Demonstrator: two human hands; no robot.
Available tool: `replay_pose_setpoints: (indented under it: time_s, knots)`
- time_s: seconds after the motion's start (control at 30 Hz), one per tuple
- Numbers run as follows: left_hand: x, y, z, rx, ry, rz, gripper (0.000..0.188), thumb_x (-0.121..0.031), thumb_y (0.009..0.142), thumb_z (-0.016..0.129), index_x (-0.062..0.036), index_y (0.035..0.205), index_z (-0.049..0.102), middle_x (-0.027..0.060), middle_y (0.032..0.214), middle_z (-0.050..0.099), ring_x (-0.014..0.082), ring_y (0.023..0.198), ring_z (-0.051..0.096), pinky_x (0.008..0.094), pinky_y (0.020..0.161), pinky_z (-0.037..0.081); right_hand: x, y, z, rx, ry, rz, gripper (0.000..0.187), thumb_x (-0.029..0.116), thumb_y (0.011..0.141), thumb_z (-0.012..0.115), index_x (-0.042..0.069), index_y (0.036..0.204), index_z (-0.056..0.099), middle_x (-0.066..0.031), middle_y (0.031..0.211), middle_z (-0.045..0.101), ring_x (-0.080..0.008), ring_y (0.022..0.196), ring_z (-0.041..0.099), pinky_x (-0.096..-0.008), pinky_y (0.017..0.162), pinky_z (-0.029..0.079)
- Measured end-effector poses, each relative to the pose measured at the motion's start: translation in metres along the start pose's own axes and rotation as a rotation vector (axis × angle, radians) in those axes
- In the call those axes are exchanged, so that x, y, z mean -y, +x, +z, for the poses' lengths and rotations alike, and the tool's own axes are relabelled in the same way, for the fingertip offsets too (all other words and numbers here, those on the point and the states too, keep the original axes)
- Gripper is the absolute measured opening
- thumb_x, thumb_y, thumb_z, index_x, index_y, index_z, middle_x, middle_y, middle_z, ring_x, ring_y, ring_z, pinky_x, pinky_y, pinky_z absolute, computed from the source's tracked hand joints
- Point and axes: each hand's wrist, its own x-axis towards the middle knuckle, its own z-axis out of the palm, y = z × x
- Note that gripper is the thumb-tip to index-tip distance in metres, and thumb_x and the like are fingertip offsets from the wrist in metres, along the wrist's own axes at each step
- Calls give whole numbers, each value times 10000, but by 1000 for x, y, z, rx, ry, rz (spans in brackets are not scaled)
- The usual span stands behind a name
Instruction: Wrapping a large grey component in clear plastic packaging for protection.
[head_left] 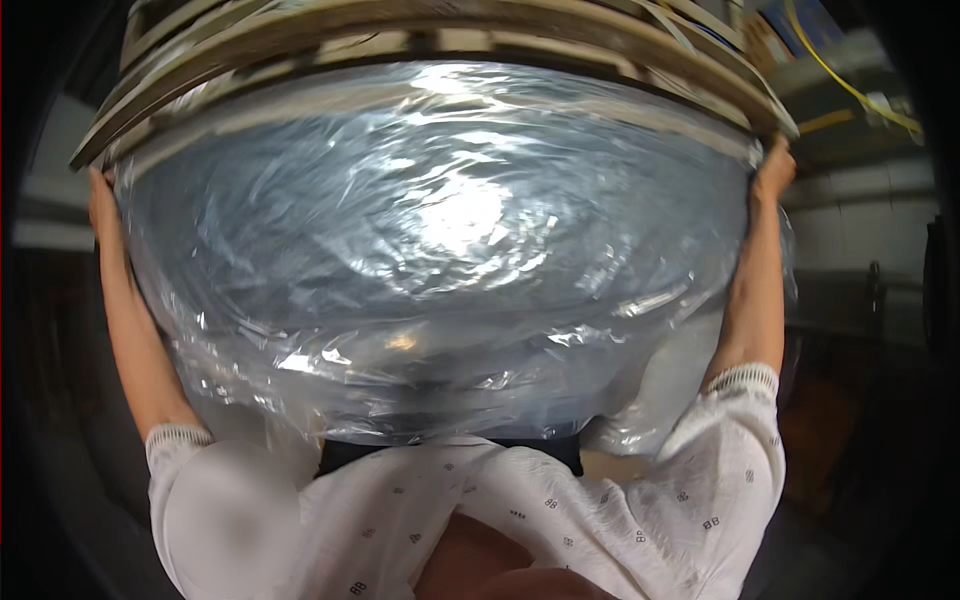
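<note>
Strong glare sits on the clear plastic wrap (440, 240) at the centre of the frame, whitest just right of middle, as from a light overhead. The left, right and lower edges fall into deep shadow. Fisheye bending curves the wooden slats (440, 30) along the top. Fine detail looks soft throughout.

I wear a white short-sleeved top (600, 520) dotted with small dark marks, its sleeve cuffs ribbed.
</note>
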Motion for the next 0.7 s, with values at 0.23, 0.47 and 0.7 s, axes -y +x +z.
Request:
replay_pose_setpoints:
  time_s: [0.23, 0.47, 0.7]
  knots:
    - [71, 64, -148, 26, -82, 222, 418, -339, 874, 570, -43, 1169, 580, 65, 1118, 601, 182, 997, 553, 297, 862, 434, 2, -56, -76, 111, -281, -515, 249, 317, 804, 581, 73, 805, 532, -108, 860, 538, -305, 880, 522, -449, 738, 384]
    - [40, 65, -186, -317, 1148, 554, 396, -84, 813, 501, -8, 1201, 520, 181, 1177, 555, 357, 1102, 502, 414, 939, 390, 4, -128, -110, 515, -167, -493, 581, 456, 871, 461, 67, 1300, 413, -186, 1365, 364, -320, 1286, 314, -514, 1036, 219]
    - [-212, -297, 72, 629, 225, 958, 290, -164, 861, 562, 0, 1099, 537, 136, 1201, 526, 254, 1095, 498, 303, 949, 353, -11, -103, -117, 476, -441, -323, 651, 539, 882, 362, 94, 1356, 356, -168, 1424, 291, -341, 1327, 232, -560, 1048, 157]
